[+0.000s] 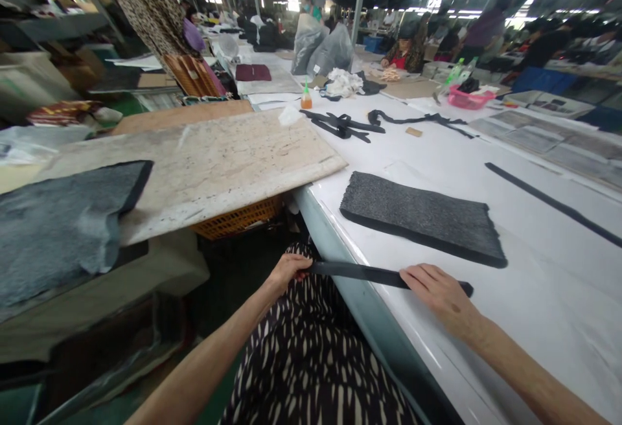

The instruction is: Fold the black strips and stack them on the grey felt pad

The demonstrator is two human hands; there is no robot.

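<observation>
A narrow black fabric strip [357, 271] stretches between my two hands across the front edge of the white table. My left hand [290, 268] pinches its left end, out beyond the table edge. Near the strip's other end, my right hand [435, 292] lies over it on the tabletop, fingers together and pressing on it; the tip of the strip shows past the hand. Just behind lies a dark grey knit panel [420, 218] with a black band along its near edge. Another long black strip [554, 203] lies flat at the right.
A worn board [208, 166] at the left bears a grey fabric piece [63, 218]. Farther back are tangled black strips [343, 126], a small orange-filled bottle [306, 98], plastic bags [330, 49] and a pink basket [470, 98]. A person [155, 17] stands at the back left.
</observation>
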